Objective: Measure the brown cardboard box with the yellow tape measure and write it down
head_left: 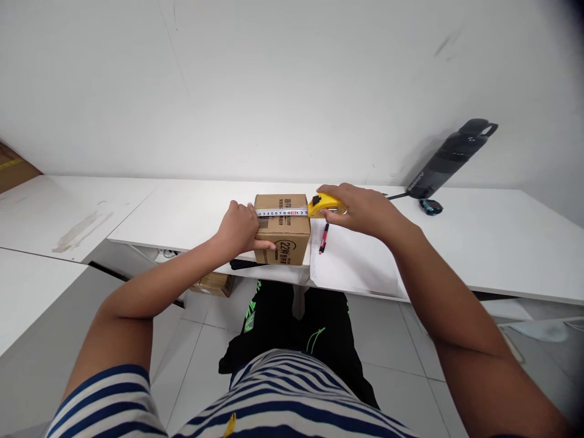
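Observation:
A small brown cardboard box with black printing stands at the front edge of the white table. Across its top lies the white blade of a yellow tape measure, pulled out from right to left. My right hand is closed around the tape measure's case, just off the box's right side. At the box's left side, my left hand grips the box, its thumb along the front face and its fingers by the upper left edge. Those fingers hide the blade's end, so I cannot tell whether they pinch it.
White paper lies right of the box, with a red and black pen on it. A dark bottle leans against the wall, a small dark round object beside its base. Another carton sits below the table.

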Demonstrator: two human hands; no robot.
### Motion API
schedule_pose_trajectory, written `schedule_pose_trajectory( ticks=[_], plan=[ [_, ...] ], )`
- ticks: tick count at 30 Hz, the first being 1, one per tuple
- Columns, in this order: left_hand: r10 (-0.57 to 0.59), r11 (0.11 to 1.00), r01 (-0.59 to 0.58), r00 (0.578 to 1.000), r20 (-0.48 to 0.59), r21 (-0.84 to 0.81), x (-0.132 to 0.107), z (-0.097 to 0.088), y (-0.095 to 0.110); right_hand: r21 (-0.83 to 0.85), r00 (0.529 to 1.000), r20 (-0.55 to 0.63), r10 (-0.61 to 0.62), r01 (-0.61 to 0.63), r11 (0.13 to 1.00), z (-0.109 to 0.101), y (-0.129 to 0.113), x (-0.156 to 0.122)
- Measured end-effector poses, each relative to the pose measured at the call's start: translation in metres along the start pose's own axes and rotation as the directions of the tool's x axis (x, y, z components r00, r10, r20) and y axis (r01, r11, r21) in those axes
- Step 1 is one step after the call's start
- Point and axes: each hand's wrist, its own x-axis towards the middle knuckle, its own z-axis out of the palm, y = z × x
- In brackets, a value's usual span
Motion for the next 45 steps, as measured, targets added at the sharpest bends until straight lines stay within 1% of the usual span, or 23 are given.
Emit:
schedule_pose_trajectory(
  ticks=[5, 7, 9, 10, 12, 14, 15, 17, 19, 20, 22, 23, 25, 27, 29, 31, 33, 35, 37, 39, 41, 43, 45],
  plan=[
    [-0.007, 0.995, -0.001, 0.997, 0.082, 0.096, 0.005, -0.007, 0.004, -0.044, 1.000, -0.002, -0.004, 0.004, 0.999, 0.001, 0.000, 0.001],
    [-0.026, 0.999, 0.021, 0.994, 0.108, 0.041, 0.005, -0.014, 0.000, -0.117, 0.996, -0.066, -0.063, 0.055, 0.992, 0.004, 0.001, 0.000],
    [-0.050, 0.996, 0.057, 0.994, 0.099, -0.066, -0.002, -0.026, -0.008, -0.190, 0.965, -0.201, -0.170, 0.132, 0.973, 0.008, 0.005, -0.004],
    [-0.065, 0.988, 0.074, 0.996, 0.067, -0.132, -0.009, -0.034, -0.011, -0.212, 0.928, -0.296, -0.225, 0.165, 0.963, 0.011, 0.008, -0.007],
    [-0.094, 0.954, 0.070, 0.993, -0.070, -0.292, -0.028, -0.046, -0.011, -0.213, 0.808, -0.502, -0.309, 0.230, 0.950, 0.018, 0.014, -0.018],
    [-0.086, 0.886, -0.058, 0.955, -0.285, -0.460, -0.050, -0.049, -0.001, -0.173, 0.665, -0.668, -0.334, 0.298, 0.939, 0.026, 0.015, -0.034],
    [-0.073, 0.815, -0.171, 0.917, -0.391, -0.554, -0.059, -0.045, 0.009, -0.138, 0.608, -0.725, -0.323, 0.332, 0.933, 0.032, 0.013, -0.042],
    [-0.025, 0.602, -0.415, 0.844, -0.535, -0.682, -0.071, -0.028, 0.039, -0.016, 0.531, -0.813, -0.238, 0.389, 0.921, 0.049, -0.001, -0.060],
    [0.015, 0.335, -0.536, 0.825, -0.565, -0.775, -0.075, -0.001, 0.078, 0.209, 0.487, -0.871, -0.058, 0.476, 0.854, 0.074, -0.023, -0.079],
    [0.045, 0.205, -0.529, 0.845, -0.532, -0.823, -0.075, 0.013, 0.098, 0.350, 0.491, -0.869, 0.067, 0.514, 0.783, 0.089, -0.036, -0.088],
    [0.020, -0.040, -0.446, 0.894, -0.447, -0.894, -0.072, 0.041, 0.135, 0.565, 0.570, -0.789, 0.231, 0.523, 0.638, 0.116, -0.057, -0.108],
    [0.007, -0.137, -0.411, 0.909, -0.416, -0.901, -0.070, 0.053, 0.148, 0.619, 0.632, -0.741, 0.227, 0.512, 0.596, 0.127, -0.063, -0.118],
    [-0.071, -0.231, -0.363, 0.932, -0.356, -0.903, -0.067, 0.073, 0.161, 0.655, 0.759, -0.642, 0.113, 0.465, 0.596, 0.139, -0.061, -0.135],
    [-0.112, -0.196, -0.288, 0.956, -0.270, -0.937, -0.066, 0.084, 0.160, 0.624, 0.848, -0.528, -0.047, 0.424, 0.657, 0.137, -0.041, -0.140],
    [-0.079, -0.027, -0.155, 0.985, -0.153, -0.987, -0.062, 0.088, 0.151, 0.569, 0.907, -0.406, -0.111, 0.346, 0.746, 0.125, -0.009, -0.128],
    [0.002, 0.217, -0.083, 0.996, -0.085, -0.973, -0.055, 0.088, 0.141, 0.445, 0.957, -0.276, 0.089, 0.045, 0.894, 0.114, 0.026, -0.099],
    [0.093, 0.415, -0.146, 0.989, -0.118, -0.898, -0.041, 0.088, 0.135, 0.149, 0.972, -0.148, 0.181, -0.159, 0.976, 0.112, 0.057, -0.059],
    [0.168, 0.498, -0.232, 0.971, -0.169, -0.836, -0.026, 0.090, 0.135, -0.091, 0.991, 0.025, 0.130, -0.128, 0.988, 0.117, 0.079, -0.020],
    [0.209, 0.524, -0.260, 0.962, -0.173, -0.811, -0.012, 0.096, 0.137, -0.120, 0.988, 0.150, 0.028, -0.010, 0.993, 0.125, 0.093, 0.008],
    [0.237, 0.530, -0.250, 0.961, -0.142, -0.810, -0.003, 0.104, 0.141, -0.082, 0.986, 0.162, -0.036, 0.050, 0.995, 0.131, 0.100, 0.020],
    [0.248, 0.531, -0.226, 0.963, -0.106, -0.816, 0.001, 0.112, 0.144, -0.052, 0.994, 0.102, -0.033, 0.039, 0.998, 0.134, 0.104, 0.020],
    [0.258, 0.540, -0.214, 0.963, -0.082, -0.814, 0.001, 0.119, 0.145, -0.036, 1.000, 0.010, 0.029, -0.028, 0.999, 0.136, 0.105, 0.012],
    [0.272, 0.554, -0.221, 0.959, -0.076, -0.803, 0.001, 0.124, 0.146, 0.202, 0.982, -0.119, 0.149, -0.123, 0.972, 0.140, 0.099, 0.002]
  ],
)
